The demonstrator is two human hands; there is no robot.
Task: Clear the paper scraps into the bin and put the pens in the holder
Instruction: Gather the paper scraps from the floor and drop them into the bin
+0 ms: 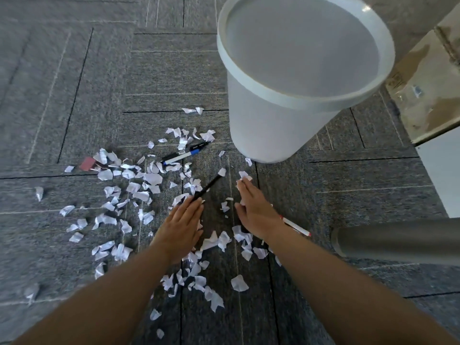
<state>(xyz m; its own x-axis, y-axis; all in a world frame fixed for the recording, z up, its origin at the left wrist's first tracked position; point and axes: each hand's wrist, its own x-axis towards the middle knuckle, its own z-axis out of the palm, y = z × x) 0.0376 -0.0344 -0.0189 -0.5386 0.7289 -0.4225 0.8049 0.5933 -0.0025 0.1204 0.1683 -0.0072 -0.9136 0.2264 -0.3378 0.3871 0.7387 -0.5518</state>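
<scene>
Several white paper scraps (139, 192) lie scattered over the grey carpet, mostly left of and below my hands. A white bin (278, 130) stands upright at the top centre. My left hand (181, 225) lies flat on the carpet, fingers together, its tips over the near end of a black pen (207, 186). My right hand (254, 207) is flat too, fingertips touching a scrap near the bin. A blue and white marker (184, 154) lies beyond the hands. Partly hidden under my right wrist is a red and white pen (297, 226). No pen holder is in view.
A small red eraser-like block (87, 163) lies at the left among the scraps. A grey metal tube (398, 241), like a chair or table leg, reaches in from the right. A cardboard box (428, 78) and a white panel stand at the far right.
</scene>
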